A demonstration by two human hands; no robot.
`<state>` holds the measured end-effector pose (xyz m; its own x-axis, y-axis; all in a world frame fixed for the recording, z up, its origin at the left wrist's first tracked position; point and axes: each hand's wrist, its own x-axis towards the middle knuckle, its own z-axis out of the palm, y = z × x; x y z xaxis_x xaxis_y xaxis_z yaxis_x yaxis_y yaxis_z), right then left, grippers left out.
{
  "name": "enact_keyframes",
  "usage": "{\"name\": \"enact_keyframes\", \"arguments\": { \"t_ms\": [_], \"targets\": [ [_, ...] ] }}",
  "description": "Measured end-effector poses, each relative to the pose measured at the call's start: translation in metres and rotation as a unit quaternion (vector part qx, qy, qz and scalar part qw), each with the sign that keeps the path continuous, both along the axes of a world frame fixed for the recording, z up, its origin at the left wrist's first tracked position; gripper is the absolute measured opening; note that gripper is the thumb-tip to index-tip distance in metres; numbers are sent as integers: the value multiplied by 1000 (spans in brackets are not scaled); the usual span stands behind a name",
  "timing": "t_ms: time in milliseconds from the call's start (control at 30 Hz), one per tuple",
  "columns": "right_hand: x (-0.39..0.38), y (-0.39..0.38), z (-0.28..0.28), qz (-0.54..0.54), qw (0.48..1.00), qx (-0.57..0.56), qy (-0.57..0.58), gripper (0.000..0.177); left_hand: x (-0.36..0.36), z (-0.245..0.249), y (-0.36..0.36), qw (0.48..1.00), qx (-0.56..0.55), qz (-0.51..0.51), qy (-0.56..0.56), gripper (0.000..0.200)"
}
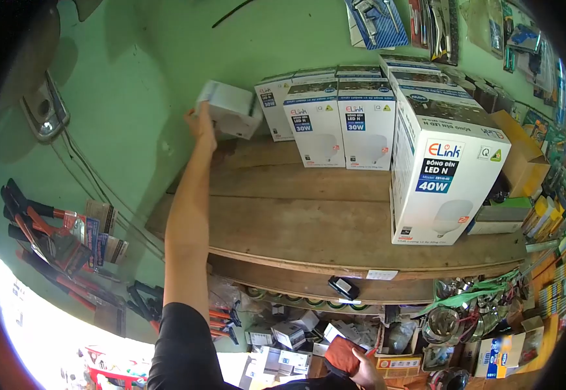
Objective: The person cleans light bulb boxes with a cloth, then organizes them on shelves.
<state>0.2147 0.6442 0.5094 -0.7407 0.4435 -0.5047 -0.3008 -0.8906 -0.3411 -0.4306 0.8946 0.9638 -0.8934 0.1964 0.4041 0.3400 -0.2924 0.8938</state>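
My left hand (pixel 201 126) reaches to the back left of the wooden shelf (pixel 296 214), its fingers gripping the left side of a white box (pixel 232 107). That box is tilted and slightly blurred, just left of the upright white 30W bulb boxes (pixel 314 123). Low in the view, my right hand (pixel 366 370) is closed around a reddish-brown cloth (pixel 342 355). A larger 40W bulb box (pixel 448 182) stands at the shelf's right front.
Lower shelves hold small boxes (pixel 289 335), a black item (pixel 342 287) and clear-wrapped goods (pixel 442 323). Packaged tools (pixel 68 240) hang on the left wall beside loose cables (pixel 88 169). An open cardboard box (pixel 520 153) stands at the right.
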Motion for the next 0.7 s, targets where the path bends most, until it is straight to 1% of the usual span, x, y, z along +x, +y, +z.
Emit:
{"name": "enact_keyframes", "arguments": {
  "t_ms": [67,100,200,233,300,333,367,400,433,467,500,533,600,667,700],
  "targets": [
    [-4,2,20,36,999,-16,35,71,18,21,-40,996,52,-43,-52,75],
    [-3,2,44,53,996,-64,13,74,26,26,-64,992,77,-61,-79,73],
    [-1,-8,70,64,995,-79,-12,77,19,17,-131,959,204,-180,-78,66],
    [-1,-13,45,67,996,-52,34,73,18,6,-153,952,214,-195,-98,70],
    [-9,-16,35,77,995,-30,50,69,84,-4,-201,911,254,-291,-147,76],
    [-14,-21,36,82,995,-18,57,67,92,-24,-221,909,229,-331,-110,80],
    [-21,-25,48,95,995,-28,15,63,107,-43,-241,895,231,-357,-133,69],
    [-30,-29,48,83,996,2,17,60,129,-59,-257,911,230,-320,-123,60],
    [-38,-32,34,82,996,-7,15,60,155,-74,-278,904,231,-329,-145,54],
    [-42,-37,24,80,997,-17,13,60,187,-91,-299,870,266,-378,-170,53],
    [-49,-37,40,103,994,-30,30,61,224,-102,-318,821,353,-417,-167,52],
    [-53,-41,30,102,994,-22,27,59,248,-121,-342,786,380,-424,-242,53],
    [-64,-51,58,97,995,18,17,59,297,-159,-393,698,430,-429,-378,54],
    [-75,-63,76,74,997,17,22,59,342,-193,-448,590,477,-417,-501,56],
    [-81,-71,90,74,996,29,31,59,358,-207,-474,527,498,-406,-556,57]
  ]
}}
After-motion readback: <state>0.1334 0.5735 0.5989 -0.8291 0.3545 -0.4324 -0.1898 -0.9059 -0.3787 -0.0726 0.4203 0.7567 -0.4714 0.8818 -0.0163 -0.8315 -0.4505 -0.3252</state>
